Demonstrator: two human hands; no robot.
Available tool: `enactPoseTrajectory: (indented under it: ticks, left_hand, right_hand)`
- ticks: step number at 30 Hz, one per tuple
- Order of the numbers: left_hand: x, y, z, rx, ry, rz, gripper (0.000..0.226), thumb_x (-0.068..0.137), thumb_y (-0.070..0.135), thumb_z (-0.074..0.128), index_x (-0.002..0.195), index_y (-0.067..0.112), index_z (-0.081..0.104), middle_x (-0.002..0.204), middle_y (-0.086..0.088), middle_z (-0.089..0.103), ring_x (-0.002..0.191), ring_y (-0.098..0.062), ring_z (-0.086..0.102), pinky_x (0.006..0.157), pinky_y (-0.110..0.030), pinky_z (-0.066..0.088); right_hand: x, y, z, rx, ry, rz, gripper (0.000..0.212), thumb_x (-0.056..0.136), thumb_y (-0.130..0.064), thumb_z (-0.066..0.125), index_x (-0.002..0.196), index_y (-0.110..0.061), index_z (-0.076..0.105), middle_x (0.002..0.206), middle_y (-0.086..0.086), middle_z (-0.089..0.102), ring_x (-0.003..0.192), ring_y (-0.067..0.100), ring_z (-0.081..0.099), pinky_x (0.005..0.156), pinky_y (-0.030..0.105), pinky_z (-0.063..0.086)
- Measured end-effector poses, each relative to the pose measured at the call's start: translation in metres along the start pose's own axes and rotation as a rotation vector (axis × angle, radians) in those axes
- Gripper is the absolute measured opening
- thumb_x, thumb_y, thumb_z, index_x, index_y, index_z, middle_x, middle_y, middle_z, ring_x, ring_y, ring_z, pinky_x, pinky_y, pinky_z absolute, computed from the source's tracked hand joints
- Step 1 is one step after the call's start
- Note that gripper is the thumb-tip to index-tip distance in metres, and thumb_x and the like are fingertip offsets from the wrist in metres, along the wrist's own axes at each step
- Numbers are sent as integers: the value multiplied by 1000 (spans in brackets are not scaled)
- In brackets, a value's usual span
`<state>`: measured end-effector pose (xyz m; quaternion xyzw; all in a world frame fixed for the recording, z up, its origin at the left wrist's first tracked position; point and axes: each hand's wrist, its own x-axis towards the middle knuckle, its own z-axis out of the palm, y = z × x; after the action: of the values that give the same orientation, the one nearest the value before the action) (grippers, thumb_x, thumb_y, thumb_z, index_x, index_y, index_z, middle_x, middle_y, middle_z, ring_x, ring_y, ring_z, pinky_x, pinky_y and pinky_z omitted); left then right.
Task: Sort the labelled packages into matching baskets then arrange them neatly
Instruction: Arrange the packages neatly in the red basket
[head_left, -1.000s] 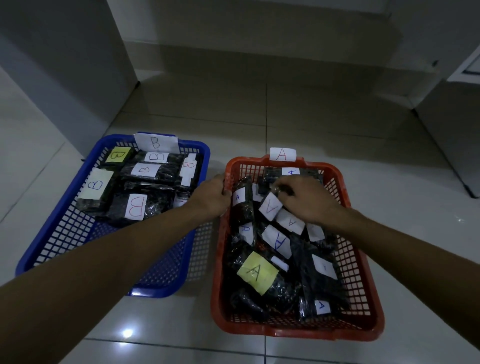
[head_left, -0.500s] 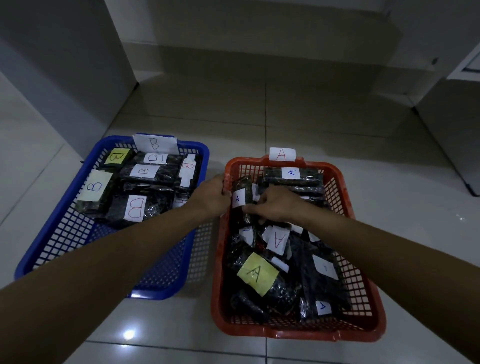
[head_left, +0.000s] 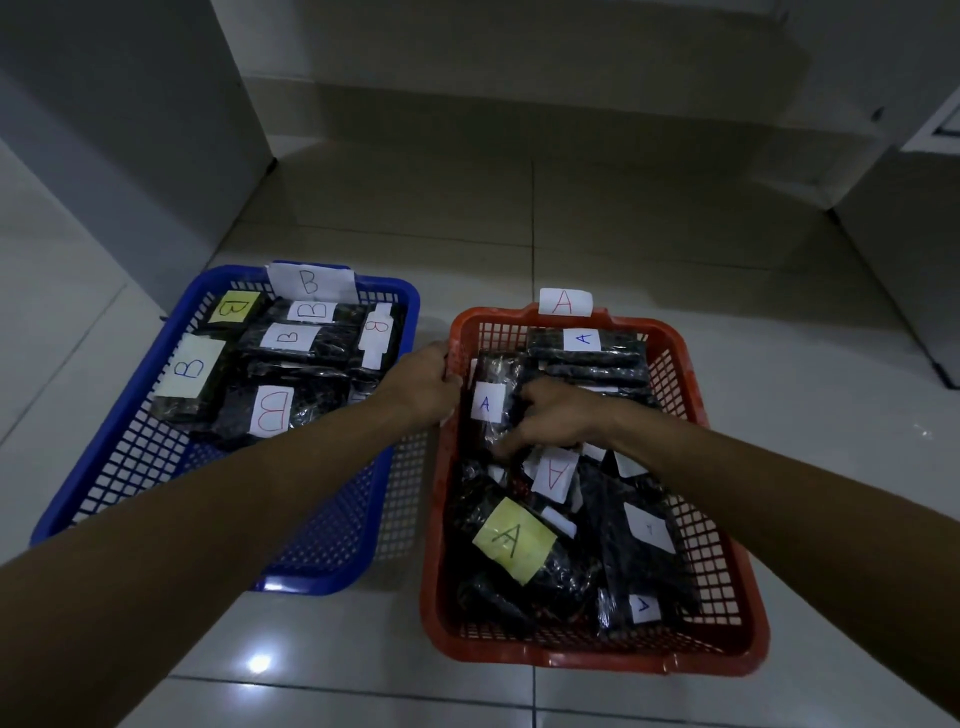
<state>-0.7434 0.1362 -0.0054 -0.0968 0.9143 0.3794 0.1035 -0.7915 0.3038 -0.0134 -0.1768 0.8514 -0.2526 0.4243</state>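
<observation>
A blue basket (head_left: 332, 566) and a red basket (head_left: 727, 613) are set on the shiny tiled floor (head_left: 649, 228), near grey walls (head_left: 119, 135). The red rim is gripped by the left hand (head_left: 423, 384); a black package (head_left: 493, 410) is pinched by the right hand (head_left: 553, 415).

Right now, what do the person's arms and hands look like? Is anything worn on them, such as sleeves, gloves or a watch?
Both forearms are bare as far as the frame shows: no sleeves reach into view. The left hand and the right hand wear no gloves. No watch, bracelet or ring is visible, though the dim light and the turned fingers hide small details.
</observation>
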Motion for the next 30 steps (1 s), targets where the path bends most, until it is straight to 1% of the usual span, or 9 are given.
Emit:
enactPoseTrajectory:
  ticks: [3, 7, 10, 13, 16, 20, 25, 28, 30]
  left_hand:
    - [-2, 3, -1, -10, -6, -10, 12, 96, 9, 48, 92, 20, 47, 72, 6, 49, 78, -18, 51, 71, -25, 40]
    - [-5, 5, -2, -31, -13, -6, 10, 96, 7, 47, 94, 18, 48, 88, -14, 60, 94, -33, 60, 72, -28, 41]
    - [-7, 4, -3, -40, -22, -13, 10, 95, 7, 48, 98, 17, 50, 97, -20, 63, 98, -35, 60, 74, -28, 42]
    - [-7, 5, -2, -49, -17, -9, 9, 95, 7, 47, 96, 16, 50, 102, -23, 63, 99, -37, 60, 73, -29, 41]
    - [-7, 5, -1, -51, -13, -6, 10, 96, 7, 47, 100, 14, 52, 107, -25, 62, 101, -39, 58, 72, -28, 40]
    - [-9, 6, -1, -43, 6, 0, 11, 96, 7, 46, 92, 17, 45, 102, -16, 59, 101, -37, 57, 66, -25, 36]
    - [-6, 4, 4, -20, -4, 4, 10, 96, 10, 47, 103, 9, 55, 100, -20, 64, 97, -35, 61, 73, -26, 42]
    - [-4, 3, 8, 7, -20, 2, 20, 96, 11, 48, 113, 7, 56, 94, -14, 62, 94, -31, 61, 73, -29, 45]
    - [-2, 3, 9, 25, -19, -2, 18, 95, 12, 49, 111, 8, 55, 96, -12, 63, 94, -29, 61, 76, -31, 48]
  right_hand:
    - [6, 3, -1, -308, -38, -3, 70, 70, -30, 87, 130, -18, 53, 124, -2, 61, 108, 18, 59, 93, 30, 50]
    - [12, 8, -5, -565, 63, -16, 62, 70, -45, 84, 122, -18, 63, 116, -3, 61, 100, 18, 59, 78, 29, 51]
    - [9, 14, -7, -657, 55, 14, 57, 70, -56, 79, 113, -21, 68, 114, -3, 61, 101, 18, 60, 81, 33, 55]
    - [6, 22, -8, -625, 72, 54, 46, 76, -55, 76, 105, -21, 69, 108, -3, 67, 96, 16, 62, 81, 32, 55]
    - [1, 25, -10, -523, 94, 53, 53, 75, -48, 79, 118, -25, 59, 116, -2, 66, 102, 18, 62, 91, 37, 53]
    - [2, 23, 0, -579, 159, 10, 70, 75, -57, 75, 132, -24, 50, 118, -3, 64, 111, 20, 58, 97, 35, 43]
    - [6, 24, 3, -618, 126, 106, 47, 81, -56, 70, 114, -23, 63, 104, -5, 60, 107, 19, 54, 95, 35, 38]
    - [2, 24, -2, -508, 119, 137, 28, 84, -49, 70, 83, -22, 60, 86, -4, 59, 90, 18, 57, 80, 31, 44]
    - [-3, 25, -8, -379, 168, 131, 27, 86, -44, 68, 82, -18, 61, 87, 0, 61, 87, 19, 60, 75, 31, 48]
